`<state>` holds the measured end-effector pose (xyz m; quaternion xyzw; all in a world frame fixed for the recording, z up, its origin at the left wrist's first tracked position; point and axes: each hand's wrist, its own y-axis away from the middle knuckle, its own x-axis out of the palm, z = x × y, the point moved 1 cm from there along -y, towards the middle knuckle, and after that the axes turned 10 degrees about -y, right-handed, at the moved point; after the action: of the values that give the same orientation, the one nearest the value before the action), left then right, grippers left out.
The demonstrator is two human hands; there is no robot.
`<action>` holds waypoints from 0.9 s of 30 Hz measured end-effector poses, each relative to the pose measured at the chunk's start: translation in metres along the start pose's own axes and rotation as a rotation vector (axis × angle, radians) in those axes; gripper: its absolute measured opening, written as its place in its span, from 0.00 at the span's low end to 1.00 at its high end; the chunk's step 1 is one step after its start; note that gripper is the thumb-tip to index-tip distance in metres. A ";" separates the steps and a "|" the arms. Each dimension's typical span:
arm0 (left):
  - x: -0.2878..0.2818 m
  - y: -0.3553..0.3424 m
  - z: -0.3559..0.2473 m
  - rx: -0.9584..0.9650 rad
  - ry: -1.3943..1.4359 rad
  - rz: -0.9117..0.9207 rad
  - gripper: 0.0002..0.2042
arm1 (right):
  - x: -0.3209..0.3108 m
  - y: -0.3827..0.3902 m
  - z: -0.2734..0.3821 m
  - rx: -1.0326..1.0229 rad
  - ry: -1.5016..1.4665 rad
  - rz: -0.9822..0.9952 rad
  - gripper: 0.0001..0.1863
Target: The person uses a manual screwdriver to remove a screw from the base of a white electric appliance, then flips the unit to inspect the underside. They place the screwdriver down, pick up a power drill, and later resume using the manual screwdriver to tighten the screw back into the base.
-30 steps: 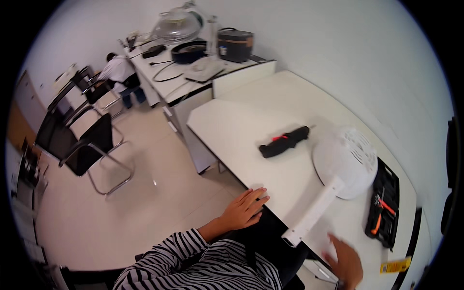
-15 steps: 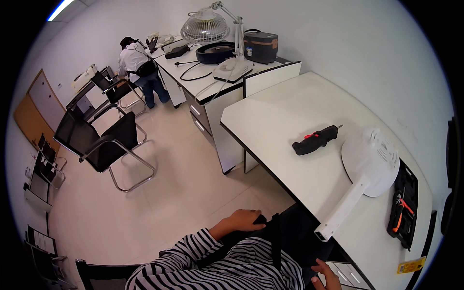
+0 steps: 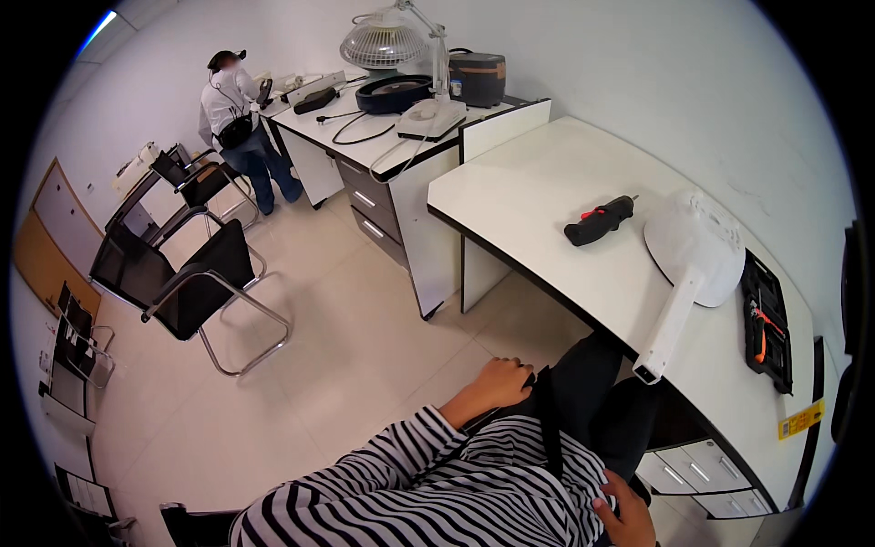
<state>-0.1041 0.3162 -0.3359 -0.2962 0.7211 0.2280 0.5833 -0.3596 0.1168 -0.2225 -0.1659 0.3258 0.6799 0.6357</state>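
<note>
My left hand rests in my lap, fingers curled over something dark I cannot make out. My right hand lies against my striped shirt at the lower right, thumb and forefinger slightly apart. On the white desk lies a black powered hand tool with a red switch and thin metal tip. Beside it is a white appliance, a rounded head with a long arm projecting past the near edge. An open black tool case with red and orange tools lies at the right, above a yellow packet.
A second desk at the back holds a caged lamp, a dark ring, a gray box and cables. A person stands at its far end. Black chairs stand left; a wall rises behind the desks.
My left hand has left the desk edge for my lap, and my right hand has moved down to my shirt. The view has shifted; the other person is more upright.
</note>
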 end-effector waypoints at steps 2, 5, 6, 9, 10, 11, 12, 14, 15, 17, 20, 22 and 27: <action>-0.001 0.000 -0.001 -0.002 -0.001 0.001 0.18 | 0.010 0.004 -0.001 -0.054 0.023 -0.010 0.23; 0.001 0.000 -0.003 -0.022 0.006 -0.051 0.14 | 0.028 0.004 -0.003 0.061 0.130 -0.050 0.20; 0.002 -0.001 -0.003 -0.019 0.021 -0.034 0.14 | 0.032 0.003 -0.004 0.109 0.181 -0.056 0.19; 0.006 -0.007 -0.007 -0.032 -0.074 0.016 0.14 | 0.045 -0.010 -0.006 0.050 -0.057 -0.041 0.28; 0.006 -0.010 -0.012 -0.023 -0.180 0.035 0.15 | 0.049 -0.018 -0.007 0.001 -0.089 -0.031 0.28; 0.005 -0.015 -0.017 -0.003 -0.282 0.070 0.16 | 0.052 -0.028 -0.009 -0.036 -0.064 0.000 0.27; 0.003 -0.018 -0.028 0.075 -0.202 0.039 0.18 | 0.056 -0.041 -0.012 -0.065 0.015 0.010 0.27; -0.001 -0.022 -0.060 0.315 0.119 -0.075 0.22 | 0.074 -0.073 -0.015 -0.227 0.124 0.006 0.28; -0.001 -0.022 -0.083 0.436 0.314 -0.049 0.23 | 0.086 -0.090 -0.019 -0.225 0.163 0.066 0.28; 0.008 -0.011 -0.132 0.635 0.479 0.041 0.22 | 0.117 -0.119 -0.025 -0.369 0.101 -0.017 0.26; 0.036 0.020 -0.191 0.908 0.743 0.555 0.19 | 0.153 -0.160 -0.041 -0.477 0.184 0.116 0.20; 0.052 0.024 -0.202 0.916 0.384 0.592 0.17 | 0.160 -0.172 -0.055 -0.581 0.102 0.130 0.16; 0.063 0.013 -0.181 0.648 0.537 0.355 0.16 | 0.154 -0.175 -0.081 -0.504 -0.062 0.040 0.15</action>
<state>-0.2501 0.1928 -0.3581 -0.0188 0.9205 0.0023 0.3903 -0.2262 0.1772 -0.4210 -0.2914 0.1298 0.7569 0.5703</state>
